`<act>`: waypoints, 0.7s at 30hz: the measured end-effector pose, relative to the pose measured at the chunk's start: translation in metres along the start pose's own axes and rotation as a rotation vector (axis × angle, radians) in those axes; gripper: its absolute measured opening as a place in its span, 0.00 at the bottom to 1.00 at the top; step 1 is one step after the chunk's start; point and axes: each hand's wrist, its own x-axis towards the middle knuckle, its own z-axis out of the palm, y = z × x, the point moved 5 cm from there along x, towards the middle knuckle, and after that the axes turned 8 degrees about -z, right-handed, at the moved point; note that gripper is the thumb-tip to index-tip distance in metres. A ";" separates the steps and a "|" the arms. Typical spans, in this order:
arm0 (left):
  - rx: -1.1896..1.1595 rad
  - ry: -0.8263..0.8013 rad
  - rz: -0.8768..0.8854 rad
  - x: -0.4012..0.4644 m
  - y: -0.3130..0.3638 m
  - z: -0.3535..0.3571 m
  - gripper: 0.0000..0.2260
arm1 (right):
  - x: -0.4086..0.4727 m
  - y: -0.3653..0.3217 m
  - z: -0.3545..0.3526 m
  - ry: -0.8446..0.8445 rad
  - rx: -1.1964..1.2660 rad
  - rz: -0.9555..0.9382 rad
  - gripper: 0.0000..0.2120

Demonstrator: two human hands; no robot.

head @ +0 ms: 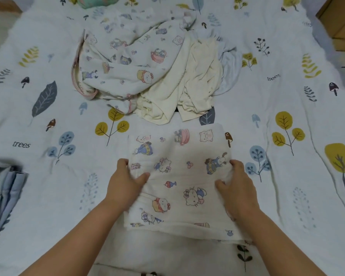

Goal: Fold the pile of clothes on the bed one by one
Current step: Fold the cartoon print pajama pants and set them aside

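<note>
On bed (48,196), folded cartoon-print cloth (179,176), long axis front-to-back, L hand (126,182) & R hand (237,188) pinching its side edges.

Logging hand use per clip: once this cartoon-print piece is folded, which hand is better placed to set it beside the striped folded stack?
Left, probably. The blue striped folded stack lies at the bed's left edge, on the left hand side; both hands grip the white cartoon-print cloth, so the right hand would need to cross over.
</note>
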 end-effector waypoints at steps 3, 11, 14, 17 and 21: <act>-0.009 0.008 0.039 -0.016 0.007 -0.006 0.17 | -0.010 -0.018 -0.011 0.003 0.000 -0.065 0.28; -0.100 0.071 -0.020 -0.076 0.016 -0.062 0.17 | -0.059 -0.075 -0.046 -0.025 0.002 -0.224 0.26; -0.145 0.105 -0.033 -0.096 0.016 -0.094 0.18 | -0.074 -0.102 -0.057 -0.033 0.007 -0.291 0.25; -0.190 0.155 -0.057 -0.116 0.009 -0.133 0.17 | -0.090 -0.138 -0.061 -0.057 0.021 -0.358 0.25; -0.266 0.213 -0.105 -0.133 -0.014 -0.192 0.17 | -0.111 -0.197 -0.050 -0.112 -0.007 -0.452 0.25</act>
